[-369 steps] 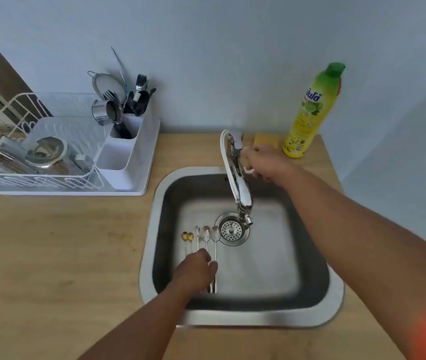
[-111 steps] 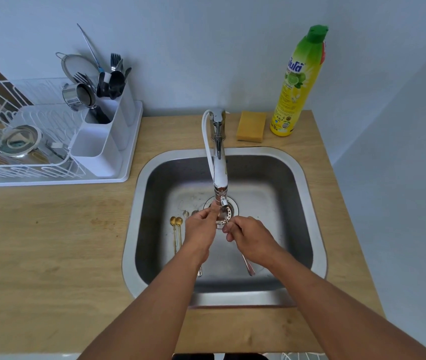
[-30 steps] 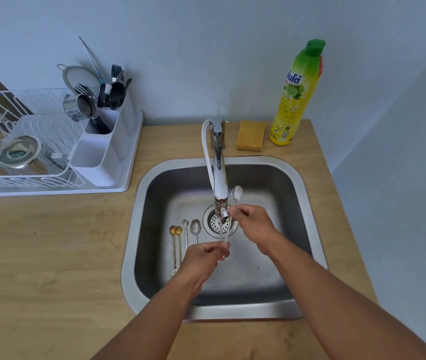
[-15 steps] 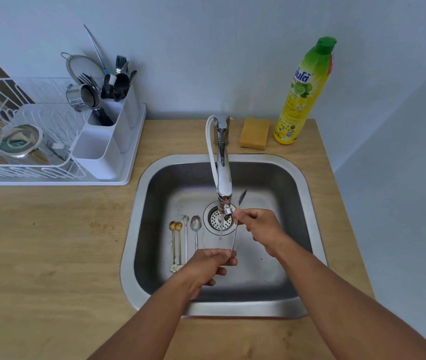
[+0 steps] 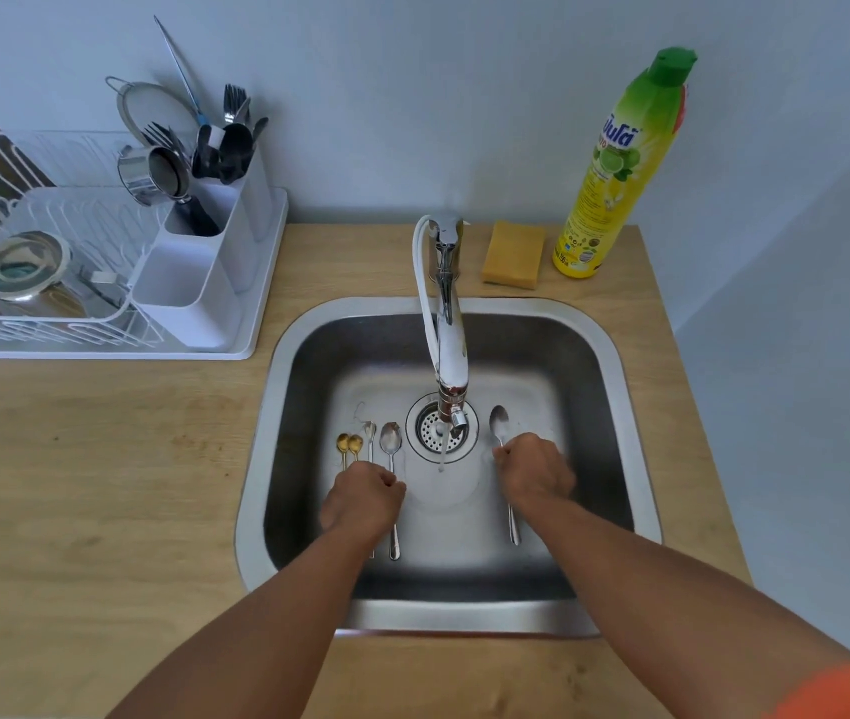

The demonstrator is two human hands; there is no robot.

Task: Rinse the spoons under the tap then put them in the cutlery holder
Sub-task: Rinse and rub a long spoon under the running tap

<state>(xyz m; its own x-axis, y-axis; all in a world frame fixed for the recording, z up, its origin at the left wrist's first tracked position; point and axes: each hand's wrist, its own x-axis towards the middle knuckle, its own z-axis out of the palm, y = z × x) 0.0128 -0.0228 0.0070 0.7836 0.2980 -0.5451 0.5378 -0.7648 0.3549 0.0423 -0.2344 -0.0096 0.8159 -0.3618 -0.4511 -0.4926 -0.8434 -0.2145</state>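
A: Both hands are down in the sink (image 5: 615, 365). The right hand (image 5: 534, 472) sits over a silver spoon (image 5: 499, 424) lying right of the drain (image 5: 436, 433), its bowl poking out past the knuckles, its handle end showing below the wrist.

B: Fingers clamped on it?

A: They're curled together over the handle, but I can't tell whether they grip it. The left hand (image 5: 363, 498) is a loose fist across the row of spoons (image 5: 391, 442) left of the drain, two of them small gold ones (image 5: 349, 444); a grip there is hidden too.

B: Room to move?

A: Bare sink floor between the hands, with water falling from the tap (image 5: 448, 334) onto it. The wooden surface (image 5: 101, 459) left of the rim is open.

B: The cutlery holder?

A: The white holder (image 5: 194, 282) stands well apart, by the drying rack (image 5: 23, 324): dark utensils in the far compartments, the nearest shows nothing inside.
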